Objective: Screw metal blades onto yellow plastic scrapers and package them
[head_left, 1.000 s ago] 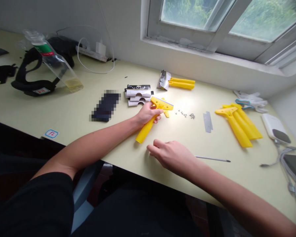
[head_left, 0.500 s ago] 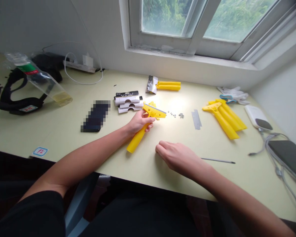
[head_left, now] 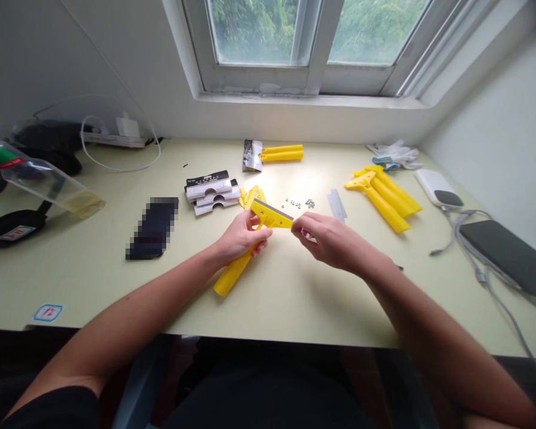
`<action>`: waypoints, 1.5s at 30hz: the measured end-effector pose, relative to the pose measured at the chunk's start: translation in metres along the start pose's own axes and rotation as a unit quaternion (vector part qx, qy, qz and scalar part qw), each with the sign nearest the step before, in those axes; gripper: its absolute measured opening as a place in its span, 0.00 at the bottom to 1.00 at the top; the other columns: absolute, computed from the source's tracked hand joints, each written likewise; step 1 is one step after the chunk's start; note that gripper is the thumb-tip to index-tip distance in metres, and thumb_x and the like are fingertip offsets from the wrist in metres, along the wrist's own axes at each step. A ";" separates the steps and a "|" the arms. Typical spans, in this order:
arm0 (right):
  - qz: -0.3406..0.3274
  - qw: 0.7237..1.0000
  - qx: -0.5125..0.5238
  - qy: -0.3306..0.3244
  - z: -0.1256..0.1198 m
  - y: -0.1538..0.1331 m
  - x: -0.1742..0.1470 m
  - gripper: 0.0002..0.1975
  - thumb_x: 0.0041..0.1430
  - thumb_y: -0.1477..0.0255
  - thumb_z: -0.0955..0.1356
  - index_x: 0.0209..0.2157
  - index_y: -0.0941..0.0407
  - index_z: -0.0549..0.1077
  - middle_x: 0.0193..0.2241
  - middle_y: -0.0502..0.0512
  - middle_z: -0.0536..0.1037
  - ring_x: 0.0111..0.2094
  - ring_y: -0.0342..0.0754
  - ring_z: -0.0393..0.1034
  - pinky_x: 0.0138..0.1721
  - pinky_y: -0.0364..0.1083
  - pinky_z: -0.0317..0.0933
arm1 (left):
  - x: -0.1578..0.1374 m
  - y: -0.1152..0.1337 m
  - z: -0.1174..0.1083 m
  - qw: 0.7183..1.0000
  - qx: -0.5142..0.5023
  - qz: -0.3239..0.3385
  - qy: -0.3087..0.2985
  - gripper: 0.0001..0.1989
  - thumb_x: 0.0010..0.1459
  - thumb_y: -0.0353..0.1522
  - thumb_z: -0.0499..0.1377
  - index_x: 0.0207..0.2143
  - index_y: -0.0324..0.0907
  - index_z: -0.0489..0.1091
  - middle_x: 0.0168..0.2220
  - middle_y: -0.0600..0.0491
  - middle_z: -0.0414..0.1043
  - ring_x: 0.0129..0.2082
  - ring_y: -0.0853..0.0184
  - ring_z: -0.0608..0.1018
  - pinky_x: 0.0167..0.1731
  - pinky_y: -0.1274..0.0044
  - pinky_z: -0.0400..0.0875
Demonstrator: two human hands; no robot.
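In my left hand (head_left: 241,238) is a yellow scraper (head_left: 274,220), gripped just below its head, handle slanting down toward me. A grey blade strip runs along the head's upper edge. My right hand (head_left: 324,238) is closed in a pinch at the head's right end; its fingertips hide whatever is between them. Behind the scraper lie yellow plastic head pieces (head_left: 252,193). Small nuts (head_left: 292,202) and a little heap of screws (head_left: 309,203) lie beyond the hands. Flat metal blades (head_left: 336,204) rest behind my right hand. A dark rod tip (head_left: 400,268) shows past my right forearm.
Cardboard sleeves (head_left: 212,189) stand stacked left of centre, near a pixelated dark phone (head_left: 154,229). Packaged scrapers (head_left: 281,152) lie at the back; several yellow handles (head_left: 390,199) lie right. A leaning bottle (head_left: 58,182) is left; gloves (head_left: 395,155), a white device (head_left: 438,187) and cables are right.
My right hand has risen from the table and moved up to the right end of the scraper head. My left hand keeps its grip. The camera view has turned rightward.
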State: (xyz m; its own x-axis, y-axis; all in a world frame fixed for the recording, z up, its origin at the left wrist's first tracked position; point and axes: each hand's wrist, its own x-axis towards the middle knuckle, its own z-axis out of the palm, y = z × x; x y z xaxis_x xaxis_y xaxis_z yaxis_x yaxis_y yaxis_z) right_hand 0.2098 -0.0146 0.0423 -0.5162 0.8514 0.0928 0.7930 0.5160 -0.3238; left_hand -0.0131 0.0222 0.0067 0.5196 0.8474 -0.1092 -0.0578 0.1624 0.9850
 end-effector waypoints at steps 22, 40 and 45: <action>0.027 0.999 -0.014 0.016 0.003 -0.001 0.005 0.06 0.65 0.69 0.62 0.35 0.56 0.68 0.33 0.53 0.75 0.31 0.44 0.65 0.31 0.44 0.55 | -0.006 -0.003 0.009 0.997 0.044 0.021 -0.063 0.14 0.57 0.28 0.59 0.46 0.39 0.62 0.49 0.44 0.69 0.17 0.79 0.70 0.12 0.83 0.64; 0.026 0.995 -0.067 0.065 0.004 -0.006 0.005 0.07 0.65 0.67 0.64 0.34 0.56 0.67 0.29 0.53 0.75 0.27 0.43 0.65 0.26 0.43 0.50 | -0.007 0.000 0.009 0.996 -0.051 -0.019 -0.066 0.21 0.54 0.32 0.64 0.48 0.42 0.61 0.36 0.54 0.66 0.18 0.78 0.68 0.14 0.83 0.61; 0.003 0.996 -0.073 0.054 -0.009 -0.008 0.010 0.07 0.66 0.69 0.62 0.35 0.56 0.66 0.29 0.53 0.75 0.25 0.42 0.64 0.26 0.42 0.51 | -0.005 0.000 0.007 0.995 -0.078 -0.026 -0.061 0.22 0.53 0.33 0.65 0.49 0.42 0.61 0.31 0.58 0.63 0.18 0.79 0.66 0.14 0.84 0.60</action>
State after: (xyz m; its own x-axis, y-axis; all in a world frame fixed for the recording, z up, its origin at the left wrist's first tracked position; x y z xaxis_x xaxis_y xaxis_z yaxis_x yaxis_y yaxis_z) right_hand 0.2010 -0.0100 0.0540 -0.4794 0.8559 0.1937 0.8387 0.5119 -0.1858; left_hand -0.0099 0.0144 0.0086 0.6249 0.7693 -0.1331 -0.1547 0.2891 0.9447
